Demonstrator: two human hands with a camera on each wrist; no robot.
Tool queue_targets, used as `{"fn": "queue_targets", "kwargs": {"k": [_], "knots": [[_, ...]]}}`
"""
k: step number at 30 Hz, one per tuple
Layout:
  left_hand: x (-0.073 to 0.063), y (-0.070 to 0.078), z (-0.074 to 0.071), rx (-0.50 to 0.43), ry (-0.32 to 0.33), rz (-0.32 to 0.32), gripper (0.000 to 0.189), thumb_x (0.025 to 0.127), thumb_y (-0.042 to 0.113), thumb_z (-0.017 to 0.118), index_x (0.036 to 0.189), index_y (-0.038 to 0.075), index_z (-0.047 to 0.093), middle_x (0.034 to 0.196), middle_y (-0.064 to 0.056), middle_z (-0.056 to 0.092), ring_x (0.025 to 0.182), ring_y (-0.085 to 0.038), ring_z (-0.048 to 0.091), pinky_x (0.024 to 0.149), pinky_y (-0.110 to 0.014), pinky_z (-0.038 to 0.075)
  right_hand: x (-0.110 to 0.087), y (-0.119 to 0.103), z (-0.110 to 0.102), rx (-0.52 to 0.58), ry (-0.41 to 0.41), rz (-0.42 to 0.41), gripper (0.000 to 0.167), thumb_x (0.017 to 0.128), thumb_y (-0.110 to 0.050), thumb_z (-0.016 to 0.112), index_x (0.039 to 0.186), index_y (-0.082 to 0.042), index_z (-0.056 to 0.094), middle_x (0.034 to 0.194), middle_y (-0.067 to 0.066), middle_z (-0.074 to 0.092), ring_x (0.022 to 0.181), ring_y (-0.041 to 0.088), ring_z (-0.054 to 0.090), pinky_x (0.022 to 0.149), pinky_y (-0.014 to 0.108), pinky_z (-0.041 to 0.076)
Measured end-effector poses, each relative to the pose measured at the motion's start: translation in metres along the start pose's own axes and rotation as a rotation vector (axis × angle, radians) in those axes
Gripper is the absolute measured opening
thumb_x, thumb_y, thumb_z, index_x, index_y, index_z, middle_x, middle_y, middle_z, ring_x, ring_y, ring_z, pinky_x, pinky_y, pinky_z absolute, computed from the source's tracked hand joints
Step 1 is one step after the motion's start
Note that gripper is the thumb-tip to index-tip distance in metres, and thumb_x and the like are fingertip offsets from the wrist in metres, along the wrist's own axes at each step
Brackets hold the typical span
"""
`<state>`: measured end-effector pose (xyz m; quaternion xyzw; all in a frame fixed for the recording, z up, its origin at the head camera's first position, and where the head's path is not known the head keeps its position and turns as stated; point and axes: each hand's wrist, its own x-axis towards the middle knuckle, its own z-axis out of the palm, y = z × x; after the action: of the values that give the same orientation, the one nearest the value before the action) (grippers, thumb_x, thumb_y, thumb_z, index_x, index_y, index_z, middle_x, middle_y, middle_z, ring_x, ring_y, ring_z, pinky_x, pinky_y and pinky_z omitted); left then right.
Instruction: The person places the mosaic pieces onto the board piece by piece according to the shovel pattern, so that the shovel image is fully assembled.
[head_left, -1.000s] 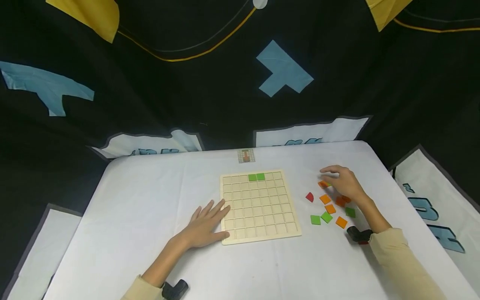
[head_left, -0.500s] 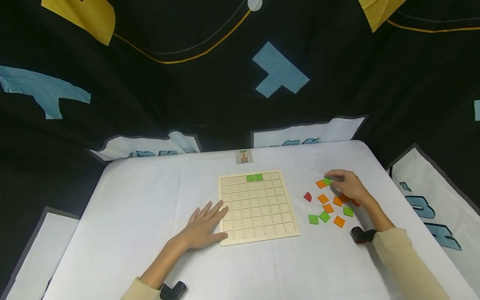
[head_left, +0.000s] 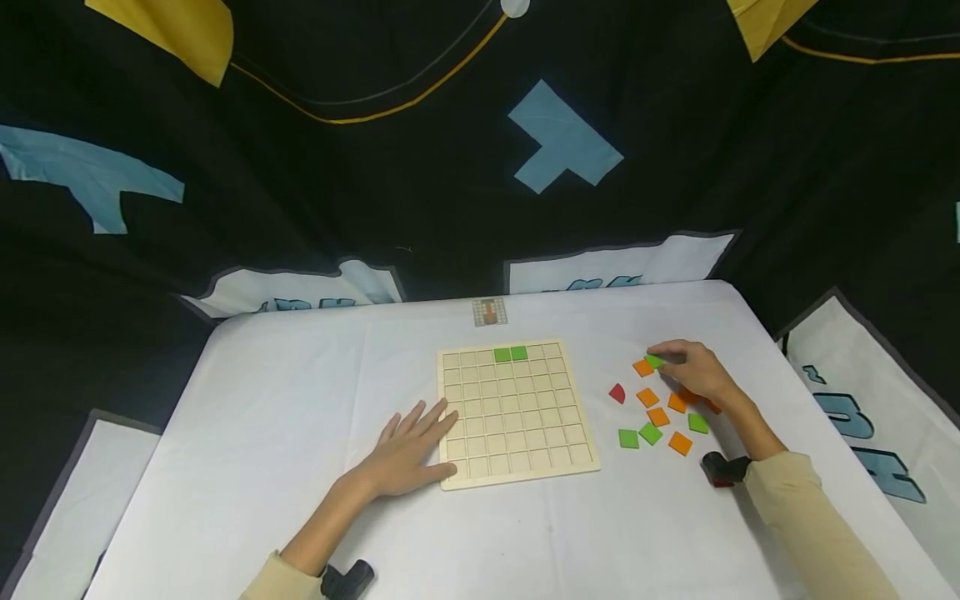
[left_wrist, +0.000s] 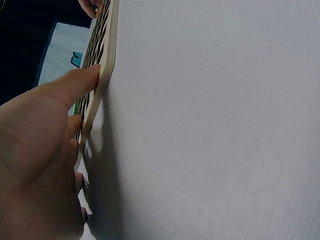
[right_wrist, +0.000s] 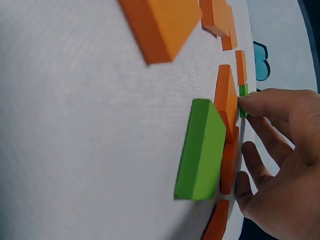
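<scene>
A pale wooden grid board (head_left: pixel 517 408) lies on the table with two green square tiles (head_left: pixel 511 354) set side by side in its top row. On its left edge rests my left hand (head_left: pixel 408 454), fingers spread and straight; in the left wrist view the thumb (left_wrist: pixel 82 82) touches the board's rim. My right hand (head_left: pixel 696 371) is over the loose tiles at the right. Its thumb and forefinger pinch a green square tile (head_left: pixel 654 361), which sits beside an orange tile (head_left: pixel 642 367). The right wrist view shows that green tile (right_wrist: pixel 243 91) partly behind the thumb.
Several orange tiles (head_left: pixel 680 443) and more green tiles (head_left: pixel 628 438) lie scattered right of the board. A red quarter-circle piece (head_left: pixel 617 393) is nearest the board. Behind the board lies a small printed grid card (head_left: pixel 490 312). A white cloth (head_left: pixel 300 367) covers the table.
My right hand has shifted slightly right and lowered onto the green tile, which its thumb and forefinger now pinch. The left hand stays on the board's edge.
</scene>
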<state>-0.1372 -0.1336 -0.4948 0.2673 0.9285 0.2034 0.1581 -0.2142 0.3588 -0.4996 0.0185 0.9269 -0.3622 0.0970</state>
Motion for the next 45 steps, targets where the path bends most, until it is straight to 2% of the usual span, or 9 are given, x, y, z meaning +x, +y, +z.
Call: {"fn": "queue_targets", "kwargs": {"k": [5, 12, 18, 25, 37, 45], "knots": [[0.0, 0.001, -0.002, 0.015, -0.001, 0.002, 0.078, 0.096, 0.051, 0.059, 0.158, 0.012, 0.031, 0.165, -0.01, 0.016, 0.15, -0.04, 0.007, 0.114, -0.066, 0.004, 0.0, -0.001, -0.002, -0.039, 0.012, -0.008, 0.039, 0.098, -0.01, 0.061, 0.134, 0.002, 0.06, 0.144, 0.031, 0.043, 0.131, 0.049, 0.036, 0.107, 0.066, 0.03], [0.0, 0.001, -0.002, 0.012, 0.01, 0.005, 0.077, 0.096, 0.05, 0.06, 0.157, 0.01, 0.034, 0.164, -0.012, 0.019, 0.149, -0.042, 0.008, 0.113, -0.068, 0.004, 0.0, -0.004, -0.003, -0.105, 0.081, -0.094, 0.037, 0.096, -0.008, 0.063, 0.13, 0.007, 0.061, 0.137, 0.033, 0.05, 0.129, 0.05, 0.041, 0.106, 0.065, 0.032], [0.0, 0.001, -0.002, 0.023, 0.007, 0.012, 0.077, 0.096, 0.05, 0.059, 0.157, 0.011, 0.033, 0.165, -0.011, 0.018, 0.15, -0.041, 0.008, 0.113, -0.067, 0.005, 0.0, -0.013, -0.001, -0.084, 0.103, -0.119, 0.039, 0.097, -0.009, 0.062, 0.132, 0.008, 0.059, 0.136, 0.032, 0.051, 0.127, 0.048, 0.043, 0.106, 0.064, 0.033], [0.0, 0.001, -0.003, 0.023, 0.003, 0.016, 0.076, 0.097, 0.049, 0.059, 0.157, 0.012, 0.032, 0.165, -0.011, 0.018, 0.149, -0.041, 0.008, 0.113, -0.067, 0.005, 0.003, -0.039, 0.005, -0.068, 0.101, -0.183, 0.037, 0.097, -0.006, 0.062, 0.132, 0.006, 0.061, 0.134, 0.029, 0.056, 0.123, 0.046, 0.048, 0.102, 0.062, 0.04], [0.001, 0.001, -0.002, 0.016, 0.0, 0.013, 0.077, 0.096, 0.052, 0.057, 0.157, 0.013, 0.032, 0.165, -0.011, 0.017, 0.15, -0.04, 0.007, 0.114, -0.066, 0.004, 0.017, -0.089, 0.025, -0.034, 0.098, -0.341, 0.033, 0.095, -0.004, 0.064, 0.126, 0.003, 0.067, 0.128, 0.022, 0.063, 0.123, 0.041, 0.052, 0.101, 0.057, 0.042], [-0.001, 0.0, -0.002, 0.007, 0.007, 0.012, 0.077, 0.096, 0.052, 0.058, 0.157, 0.012, 0.033, 0.165, -0.011, 0.019, 0.15, -0.041, 0.008, 0.113, -0.068, 0.005, 0.026, -0.12, 0.044, -0.01, 0.05, -0.418, 0.033, 0.094, -0.007, 0.068, 0.125, 0.0, 0.069, 0.126, 0.017, 0.066, 0.122, 0.036, 0.054, 0.101, 0.053, 0.043]]}}
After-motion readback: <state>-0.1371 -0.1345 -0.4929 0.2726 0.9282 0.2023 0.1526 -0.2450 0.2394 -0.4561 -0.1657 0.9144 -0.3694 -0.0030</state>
